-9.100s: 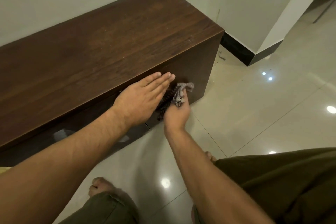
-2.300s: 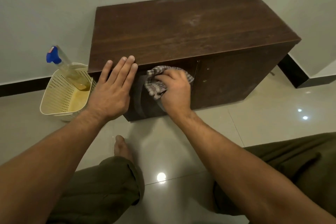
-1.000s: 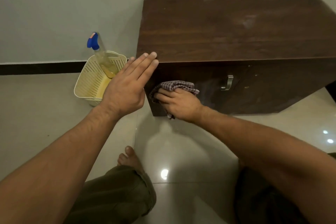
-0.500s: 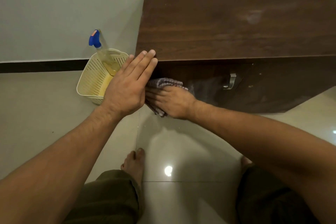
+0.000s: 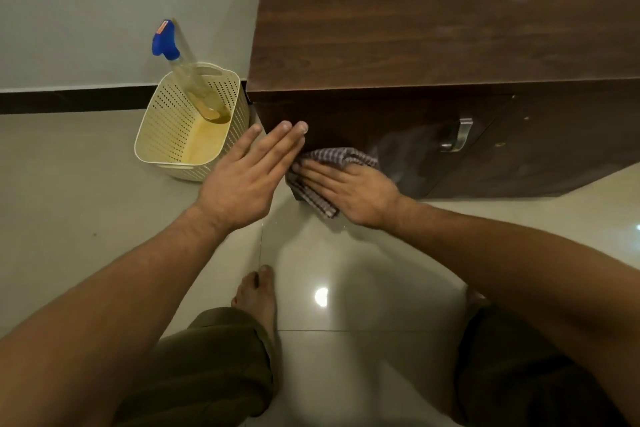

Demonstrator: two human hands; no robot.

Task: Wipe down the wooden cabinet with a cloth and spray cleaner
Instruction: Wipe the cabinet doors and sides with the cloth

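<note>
The dark wooden cabinet (image 5: 433,21) fills the upper right, standing against the wall. My right hand (image 5: 349,189) presses a checked cloth (image 5: 341,156) flat against the lower left of the cabinet's front door, near the floor. My left hand (image 5: 247,177) is flat with fingers together, its fingertips at the cabinet's front left corner, holding nothing. A spray bottle (image 5: 188,80) with a blue trigger head and yellowish liquid leans in a cream perforated basket (image 5: 166,135) on the floor just left of the cabinet.
A metal handle (image 5: 459,135) sits on the door, right of the cloth, beside a damp streak. Glossy tiled floor (image 5: 346,270) lies in front. My bare foot (image 5: 258,295) and knees are below. A black skirting runs along the wall at left.
My right hand has slid the cloth lower down the door's left edge, toward the floor. My left hand has dropped from the top edge to the front corner. The view has moved closer.
</note>
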